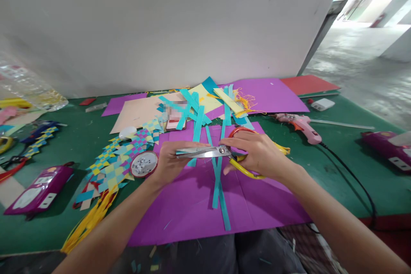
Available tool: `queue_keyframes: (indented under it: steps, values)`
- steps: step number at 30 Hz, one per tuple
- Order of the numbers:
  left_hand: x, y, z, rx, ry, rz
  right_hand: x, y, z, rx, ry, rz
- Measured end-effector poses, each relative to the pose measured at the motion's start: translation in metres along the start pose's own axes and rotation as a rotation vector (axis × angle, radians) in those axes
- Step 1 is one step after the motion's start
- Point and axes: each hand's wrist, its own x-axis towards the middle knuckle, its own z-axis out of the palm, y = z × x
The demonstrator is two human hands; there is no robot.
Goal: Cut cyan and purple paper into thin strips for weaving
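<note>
My right hand (257,152) is closed around the handles of a pair of scissors (207,152), one loop red and the other yellow. The blades point left, level above a purple sheet (192,209). At their tips my left hand (170,160) is closed, pinching a pale blue paper strip (184,150) that lies along the blades; its far end is hidden in the hand. Beneath the scissors, turquoise paper strips (217,184) lie crossed on the purple sheet. More turquoise strips (198,122) are heaped just beyond my hands.
Left of my hands are woven paper pieces (111,160), a round tin of small bits (144,164), yellow strings (93,212) and a purple pouch-like box (41,190). A phone (176,124) lies behind. To the right, a pink glue gun (302,127) trails a black cord (348,175).
</note>
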Motion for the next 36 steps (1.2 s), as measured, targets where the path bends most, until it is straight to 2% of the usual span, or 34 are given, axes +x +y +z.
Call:
queue_keyframes:
  steps: [12,15,18,22,28,31,34,36]
  values:
    - [0.002,0.006,0.002,0.02,-0.017,-0.084,0.0,-0.004,-0.002,-0.036,-0.068,0.066]
    - [0.003,0.008,0.003,0.032,-0.042,-0.064,0.0,-0.003,-0.003,-0.04,-0.067,0.063]
    - [0.004,0.008,0.003,0.068,-0.017,-0.036,0.0,0.0,-0.008,-0.021,-0.058,0.057]
    - [0.002,0.005,0.002,0.105,-0.02,-0.032,0.003,0.004,-0.015,0.011,-0.109,0.022]
    - [-0.001,0.0,-0.003,0.134,-0.06,0.029,0.008,0.003,-0.011,0.021,-0.131,-0.042]
    - [-0.003,-0.002,-0.005,0.107,-0.128,-0.019,0.01,-0.001,-0.008,0.023,-0.134,-0.044]
    - [-0.005,-0.004,-0.005,0.087,-0.129,-0.087,0.01,-0.003,-0.007,0.012,-0.128,-0.038]
    - [-0.005,-0.005,-0.004,0.055,-0.127,-0.083,0.01,-0.004,-0.007,0.011,-0.133,-0.026]
